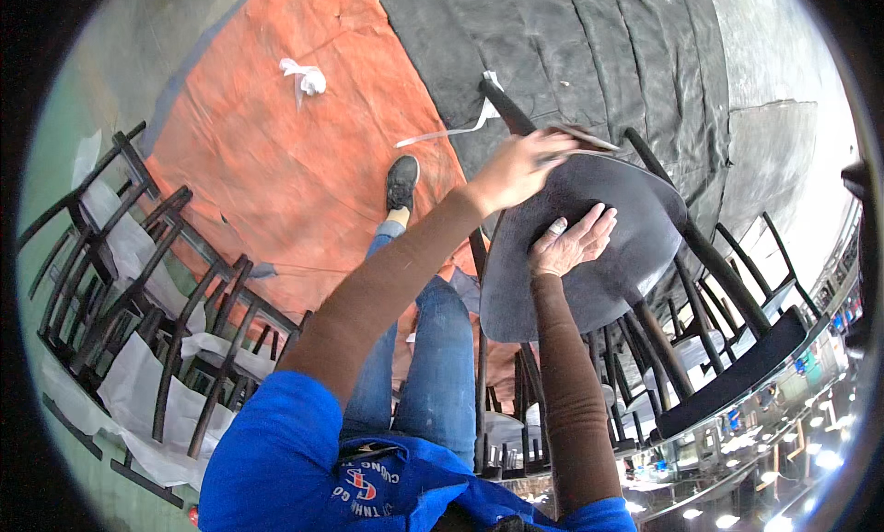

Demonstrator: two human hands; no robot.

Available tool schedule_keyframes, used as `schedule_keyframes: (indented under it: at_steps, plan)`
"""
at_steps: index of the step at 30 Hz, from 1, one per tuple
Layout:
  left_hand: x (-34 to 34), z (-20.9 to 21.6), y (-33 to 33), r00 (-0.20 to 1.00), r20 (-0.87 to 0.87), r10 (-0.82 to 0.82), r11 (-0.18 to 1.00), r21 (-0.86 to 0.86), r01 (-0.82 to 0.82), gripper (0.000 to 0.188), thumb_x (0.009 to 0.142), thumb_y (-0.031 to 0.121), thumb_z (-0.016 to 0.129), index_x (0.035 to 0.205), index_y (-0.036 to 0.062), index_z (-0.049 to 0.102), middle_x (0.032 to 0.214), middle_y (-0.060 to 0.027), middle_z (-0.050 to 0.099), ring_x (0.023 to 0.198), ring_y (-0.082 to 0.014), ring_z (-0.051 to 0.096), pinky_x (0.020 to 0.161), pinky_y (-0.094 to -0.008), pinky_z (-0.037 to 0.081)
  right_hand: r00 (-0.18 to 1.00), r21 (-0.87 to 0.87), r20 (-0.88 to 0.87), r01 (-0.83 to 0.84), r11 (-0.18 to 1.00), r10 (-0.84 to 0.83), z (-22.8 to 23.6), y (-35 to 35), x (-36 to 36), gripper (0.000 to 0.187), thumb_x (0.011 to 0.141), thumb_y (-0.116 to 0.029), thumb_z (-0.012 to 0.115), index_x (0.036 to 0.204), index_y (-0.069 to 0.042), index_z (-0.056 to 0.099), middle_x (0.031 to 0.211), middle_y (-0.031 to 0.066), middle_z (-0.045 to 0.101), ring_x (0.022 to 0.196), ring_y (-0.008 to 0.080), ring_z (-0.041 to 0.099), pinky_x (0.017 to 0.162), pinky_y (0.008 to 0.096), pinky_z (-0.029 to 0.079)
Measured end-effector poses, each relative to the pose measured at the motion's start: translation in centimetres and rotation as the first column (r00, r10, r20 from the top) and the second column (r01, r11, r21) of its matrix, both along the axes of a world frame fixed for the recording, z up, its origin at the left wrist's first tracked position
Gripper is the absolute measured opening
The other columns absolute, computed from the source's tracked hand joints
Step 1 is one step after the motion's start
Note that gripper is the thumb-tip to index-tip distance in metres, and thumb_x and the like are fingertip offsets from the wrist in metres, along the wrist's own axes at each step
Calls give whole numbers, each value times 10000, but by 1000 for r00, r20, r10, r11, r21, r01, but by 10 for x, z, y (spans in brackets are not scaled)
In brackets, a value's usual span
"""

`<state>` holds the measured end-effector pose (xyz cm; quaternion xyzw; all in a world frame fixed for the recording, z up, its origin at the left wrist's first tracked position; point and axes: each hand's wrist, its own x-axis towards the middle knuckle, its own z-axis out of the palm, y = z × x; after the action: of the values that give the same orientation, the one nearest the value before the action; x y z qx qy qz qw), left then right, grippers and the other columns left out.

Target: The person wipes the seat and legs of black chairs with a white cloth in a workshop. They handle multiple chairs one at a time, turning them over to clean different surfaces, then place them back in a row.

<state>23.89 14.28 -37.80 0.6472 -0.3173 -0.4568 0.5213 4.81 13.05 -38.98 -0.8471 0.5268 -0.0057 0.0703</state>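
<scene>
A black chair stands tilted in front of me, its smooth, dark seat [516,283] facing up. My right hand [573,241] lies flat on that seat, fingers stretched out, with a pale wrap around one finger. At the seat's far edge, my left hand [527,166] is closed around a thin, flat brownish pad [587,139], blurred by motion; its exact kind I cannot make out. Beyond that hand a black chair leg [506,106] sticks out. The chair's curved black backrest [737,371] is at the lower right.
An orange sheet [304,182] and a dark grey sheet [552,35] cover the floor. Crumpled white paper [306,77] and a white strip [451,134] lie on them. Stacked black chair frames [166,302] with white wrapping crowd the left; more chairs [783,292] stand at right.
</scene>
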Motion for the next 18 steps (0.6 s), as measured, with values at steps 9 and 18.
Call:
schedule_keyframes:
  at_steps: [9,18]
  plan:
    - [-8,-18,-17,970,229,-86,991,-79,107,283,899,84,572,1173,37,622,1196,-159,624,1116,-277,608,1014,-364,430,999,35,-22,33,999,-32,-1,0,-2,664,947,-395,325,1474,-17,181,1540,228,129,1424,402,112,1110,568,93]
    - [-2,9,-29,946,256,-198,979,7,203,455,790,-47,526,1237,12,580,1250,-173,589,1196,-289,547,1014,-356,436,1000,59,-25,16,998,-14,2,-2,-2,683,948,-414,305,1476,-7,158,1539,244,105,1428,406,84,1108,578,69]
